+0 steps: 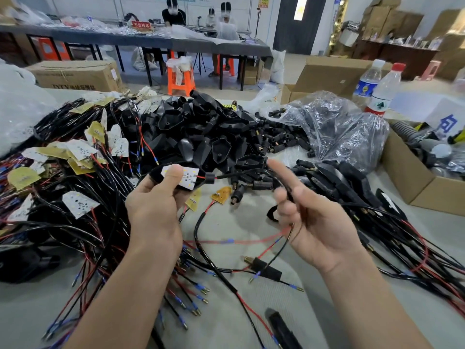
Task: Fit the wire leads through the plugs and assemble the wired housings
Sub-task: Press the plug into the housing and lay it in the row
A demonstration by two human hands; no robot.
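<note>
Black housing [154,177], white board [189,176] inside, black lead [241,173]

Left hand [153,205] curled, thumb pressing (right hand [319,222] palm-up, forefinger out, others curled).

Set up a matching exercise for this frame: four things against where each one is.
Things:
1 white LED board
2 black lead
3 water bottles
4 orange stool

Places:
a on the floor beyond the table
b pinched by the left hand
c held in the right hand
d far right, standing upright

Pairs: 1-b, 2-c, 3-d, 4-a.
</note>
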